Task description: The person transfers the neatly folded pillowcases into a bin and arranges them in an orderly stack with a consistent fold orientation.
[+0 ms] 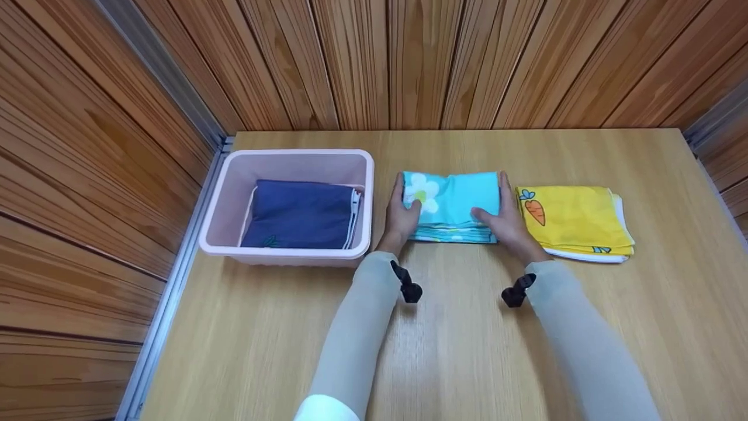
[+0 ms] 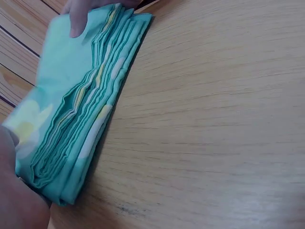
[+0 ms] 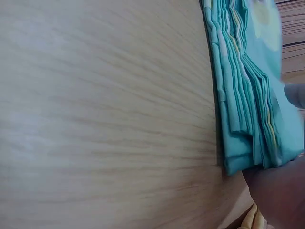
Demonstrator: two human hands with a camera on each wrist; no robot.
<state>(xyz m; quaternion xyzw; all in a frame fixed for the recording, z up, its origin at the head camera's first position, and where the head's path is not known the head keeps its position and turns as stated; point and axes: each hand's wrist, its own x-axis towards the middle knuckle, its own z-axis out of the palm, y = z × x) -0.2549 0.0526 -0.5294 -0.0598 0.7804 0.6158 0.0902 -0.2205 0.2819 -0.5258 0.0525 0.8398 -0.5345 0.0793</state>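
Note:
Between both hands lies a folded turquoise cloth point(image 1: 459, 199) with a white flower print, its stacked layers point(image 2: 81, 119) facing the person. At its left end my left hand point(image 1: 403, 217) grips the side, thumb over the top near the flower. My right hand point(image 1: 507, 225) holds the opposite end, thumb pressed on the upper face. In the right wrist view the same cloth point(image 3: 248, 86) shows its fold edges close over the table, with the right thumb point(image 3: 294, 94) on top.
Left of the hands stands a pink plastic bin point(image 1: 286, 252) holding a folded navy cloth point(image 1: 301, 213). To the right lies a folded yellow cloth point(image 1: 575, 219) with a carrot print. Wood-panelled walls point(image 1: 409, 64) rise behind and left of the wooden table point(image 1: 456, 351).

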